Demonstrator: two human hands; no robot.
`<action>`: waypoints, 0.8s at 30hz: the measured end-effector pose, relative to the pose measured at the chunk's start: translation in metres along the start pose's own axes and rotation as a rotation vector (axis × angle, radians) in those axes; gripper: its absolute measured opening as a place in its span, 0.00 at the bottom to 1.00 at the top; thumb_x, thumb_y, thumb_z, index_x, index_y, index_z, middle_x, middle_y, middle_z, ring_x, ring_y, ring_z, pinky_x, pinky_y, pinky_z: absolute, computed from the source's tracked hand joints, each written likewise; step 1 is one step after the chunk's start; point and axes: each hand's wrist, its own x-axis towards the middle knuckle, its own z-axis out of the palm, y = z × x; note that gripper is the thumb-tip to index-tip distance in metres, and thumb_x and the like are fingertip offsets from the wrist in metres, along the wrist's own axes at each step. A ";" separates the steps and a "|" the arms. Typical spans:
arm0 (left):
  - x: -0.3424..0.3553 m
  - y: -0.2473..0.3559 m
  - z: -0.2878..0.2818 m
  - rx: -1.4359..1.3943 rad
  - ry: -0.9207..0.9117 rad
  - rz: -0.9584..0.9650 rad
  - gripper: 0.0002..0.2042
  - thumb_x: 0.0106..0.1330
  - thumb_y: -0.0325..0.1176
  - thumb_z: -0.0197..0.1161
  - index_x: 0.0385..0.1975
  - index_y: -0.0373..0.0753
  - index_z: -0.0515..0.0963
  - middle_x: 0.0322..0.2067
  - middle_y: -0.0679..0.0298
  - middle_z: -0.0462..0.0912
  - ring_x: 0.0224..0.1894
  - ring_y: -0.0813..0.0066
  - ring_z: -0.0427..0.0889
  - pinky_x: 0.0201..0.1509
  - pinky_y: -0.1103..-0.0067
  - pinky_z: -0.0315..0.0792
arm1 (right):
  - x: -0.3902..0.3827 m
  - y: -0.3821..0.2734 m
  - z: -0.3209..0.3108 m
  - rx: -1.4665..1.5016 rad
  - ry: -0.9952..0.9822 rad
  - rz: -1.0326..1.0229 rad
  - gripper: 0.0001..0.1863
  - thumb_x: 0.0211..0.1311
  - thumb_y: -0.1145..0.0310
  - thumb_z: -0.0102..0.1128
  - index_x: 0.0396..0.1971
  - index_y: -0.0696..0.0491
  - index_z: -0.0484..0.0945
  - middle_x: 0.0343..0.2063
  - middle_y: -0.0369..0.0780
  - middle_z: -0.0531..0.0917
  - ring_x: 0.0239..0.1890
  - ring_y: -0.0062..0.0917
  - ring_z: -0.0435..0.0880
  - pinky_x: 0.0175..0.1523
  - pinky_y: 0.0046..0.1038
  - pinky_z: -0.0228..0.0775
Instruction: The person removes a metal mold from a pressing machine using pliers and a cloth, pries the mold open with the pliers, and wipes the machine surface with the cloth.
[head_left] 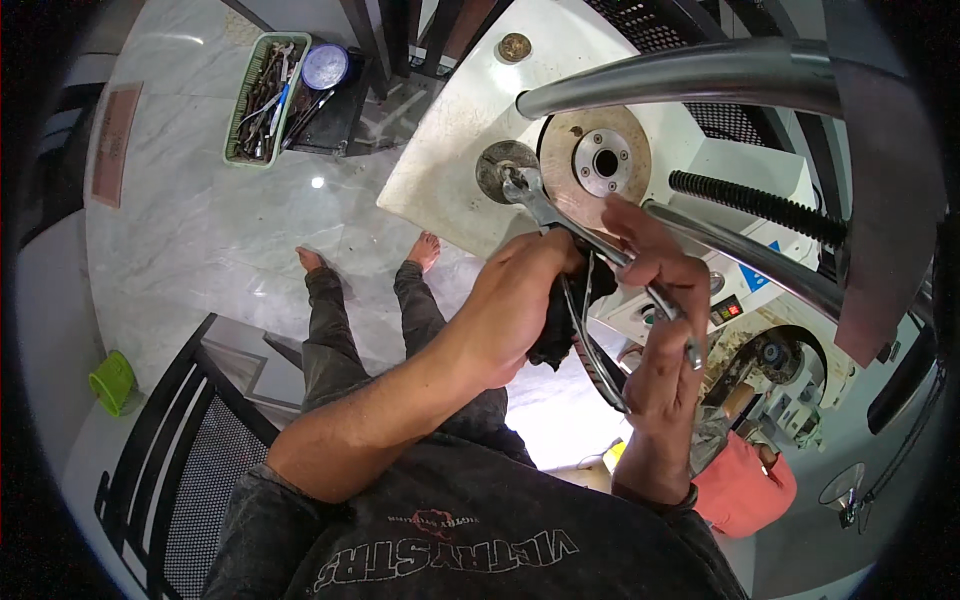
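Note:
Silver pliers (545, 208) with long handles slant across the middle, their jaws over or beside a small dull grey disc (495, 180) on the white machine top. I cannot tell if the jaws touch the disc. My right hand (665, 300) is closed around the handles, its fingers over the upper one. My left hand (510, 305) is closed on a bunched black cloth (553, 335) near the middle of the pliers. The cloth and hand hide part of the tool. Just right of the small disc lies a larger round metal plate (632, 150) with a holed hub.
A thick metal tube (690, 82) crosses above the machine top (430, 165), with a black ribbed hose (755, 205) to the right. A small round brass-coloured piece (514, 47) lies at the far edge. A green basket of tools (233, 150) stands on the floor, far left.

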 end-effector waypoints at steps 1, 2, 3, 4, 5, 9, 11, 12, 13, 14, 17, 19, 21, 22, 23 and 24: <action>-0.002 0.002 0.002 -0.008 0.006 -0.036 0.15 0.68 0.39 0.49 0.37 0.32 0.77 0.25 0.61 0.79 0.22 0.75 0.77 0.24 0.78 0.72 | 0.001 0.004 -0.004 -0.181 0.039 -0.124 0.27 0.72 0.47 0.40 0.48 0.59 0.70 0.52 0.52 0.73 0.55 0.39 0.73 0.59 0.38 0.62; -0.003 0.003 0.003 -0.009 0.007 -0.034 0.15 0.68 0.39 0.49 0.37 0.32 0.77 0.25 0.61 0.79 0.22 0.75 0.77 0.24 0.78 0.72 | 0.001 0.004 -0.006 -0.296 0.132 -0.144 0.24 0.72 0.51 0.43 0.45 0.60 0.73 0.44 0.48 0.75 0.46 0.33 0.75 0.54 0.32 0.65; -0.003 0.004 0.004 -0.001 0.002 -0.008 0.15 0.67 0.38 0.49 0.39 0.32 0.77 0.24 0.61 0.78 0.22 0.75 0.77 0.24 0.78 0.72 | 0.001 -0.002 -0.007 -0.315 0.131 -0.091 0.20 0.73 0.56 0.44 0.45 0.61 0.73 0.41 0.46 0.75 0.42 0.29 0.75 0.49 0.28 0.66; -0.003 0.004 0.005 0.007 -0.007 0.014 0.15 0.66 0.37 0.49 0.41 0.32 0.77 0.24 0.62 0.78 0.22 0.75 0.77 0.24 0.78 0.72 | 0.003 -0.011 -0.007 -0.337 0.132 -0.035 0.17 0.73 0.60 0.45 0.45 0.61 0.73 0.39 0.44 0.76 0.38 0.25 0.75 0.45 0.24 0.67; -0.003 0.004 0.004 0.006 -0.008 0.014 0.15 0.66 0.37 0.49 0.41 0.32 0.77 0.24 0.62 0.78 0.22 0.75 0.77 0.24 0.78 0.72 | 0.004 -0.013 -0.004 -0.339 0.132 -0.035 0.17 0.73 0.60 0.45 0.45 0.61 0.73 0.39 0.44 0.76 0.38 0.25 0.75 0.45 0.24 0.67; -0.001 0.004 0.000 -0.089 -0.071 -0.031 0.15 0.65 0.34 0.47 0.40 0.35 0.80 0.29 0.66 0.76 0.30 0.82 0.73 0.34 0.83 0.69 | 0.012 -0.019 0.009 -0.249 0.249 0.052 0.20 0.74 0.56 0.44 0.40 0.60 0.73 0.20 0.35 0.73 0.23 0.15 0.67 0.30 0.18 0.57; -0.001 0.007 0.002 -0.105 -0.064 -0.038 0.15 0.65 0.34 0.47 0.40 0.35 0.80 0.30 0.66 0.76 0.29 0.82 0.73 0.34 0.83 0.69 | 0.018 -0.021 0.010 -0.248 0.265 0.054 0.18 0.74 0.58 0.44 0.40 0.60 0.73 0.18 0.34 0.72 0.21 0.14 0.66 0.28 0.18 0.56; -0.001 0.008 0.003 -0.102 -0.059 -0.016 0.16 0.66 0.35 0.46 0.41 0.35 0.80 0.29 0.66 0.77 0.30 0.81 0.74 0.34 0.83 0.69 | 0.020 -0.021 0.011 -0.246 0.260 0.044 0.18 0.74 0.58 0.44 0.40 0.60 0.73 0.19 0.35 0.72 0.21 0.14 0.66 0.28 0.18 0.57; 0.000 0.008 0.003 -0.099 -0.056 -0.001 0.16 0.67 0.36 0.46 0.41 0.35 0.80 0.29 0.66 0.77 0.30 0.81 0.75 0.34 0.83 0.70 | 0.021 -0.020 0.010 -0.245 0.259 0.039 0.18 0.75 0.59 0.43 0.40 0.61 0.73 0.19 0.35 0.73 0.21 0.14 0.67 0.28 0.18 0.57; 0.001 0.010 0.003 -0.100 -0.057 -0.004 0.16 0.67 0.36 0.46 0.41 0.35 0.80 0.29 0.66 0.77 0.30 0.81 0.75 0.34 0.83 0.70 | 0.021 -0.020 0.007 -0.247 0.260 0.041 0.18 0.75 0.59 0.43 0.40 0.61 0.73 0.19 0.35 0.73 0.21 0.14 0.67 0.28 0.18 0.57; 0.000 0.013 0.005 -0.140 -0.127 -0.057 0.18 0.69 0.38 0.44 0.43 0.33 0.79 0.29 0.66 0.77 0.32 0.80 0.77 0.35 0.81 0.72 | 0.022 -0.023 -0.001 -0.203 0.176 0.099 0.15 0.74 0.63 0.46 0.44 0.59 0.74 0.23 0.34 0.77 0.27 0.14 0.74 0.32 0.17 0.66; 0.001 0.011 0.012 -0.190 -0.052 0.002 0.17 0.69 0.43 0.49 0.41 0.34 0.77 0.25 0.62 0.78 0.21 0.75 0.77 0.24 0.80 0.71 | 0.024 -0.024 0.000 -0.175 0.174 0.144 0.17 0.74 0.60 0.45 0.44 0.59 0.76 0.25 0.35 0.79 0.27 0.14 0.75 0.33 0.18 0.67; 0.001 0.012 0.015 -0.192 -0.027 -0.009 0.17 0.69 0.43 0.49 0.39 0.35 0.76 0.24 0.62 0.78 0.21 0.75 0.77 0.23 0.80 0.71 | 0.024 -0.025 0.000 -0.178 0.176 0.166 0.18 0.75 0.59 0.44 0.45 0.59 0.76 0.25 0.35 0.79 0.28 0.15 0.76 0.33 0.18 0.67; 0.001 0.012 0.015 -0.192 0.001 -0.021 0.16 0.69 0.43 0.49 0.37 0.35 0.76 0.23 0.62 0.78 0.20 0.75 0.77 0.22 0.80 0.71 | 0.023 -0.025 0.000 -0.179 0.178 0.189 0.19 0.75 0.58 0.43 0.46 0.59 0.77 0.25 0.35 0.79 0.29 0.15 0.76 0.34 0.18 0.68; 0.002 0.010 0.013 -0.192 0.001 -0.020 0.16 0.69 0.43 0.49 0.37 0.35 0.76 0.23 0.62 0.78 0.20 0.75 0.77 0.22 0.80 0.71 | 0.021 -0.025 -0.001 -0.179 0.178 0.188 0.19 0.75 0.58 0.43 0.46 0.59 0.77 0.25 0.35 0.79 0.29 0.15 0.76 0.34 0.18 0.68; 0.004 0.005 0.009 -0.182 0.009 -0.025 0.16 0.69 0.43 0.49 0.35 0.35 0.76 0.22 0.62 0.78 0.20 0.74 0.77 0.21 0.79 0.71 | 0.019 -0.026 -0.004 -0.145 0.139 0.215 0.19 0.74 0.59 0.44 0.47 0.59 0.76 0.30 0.37 0.80 0.32 0.17 0.77 0.37 0.20 0.68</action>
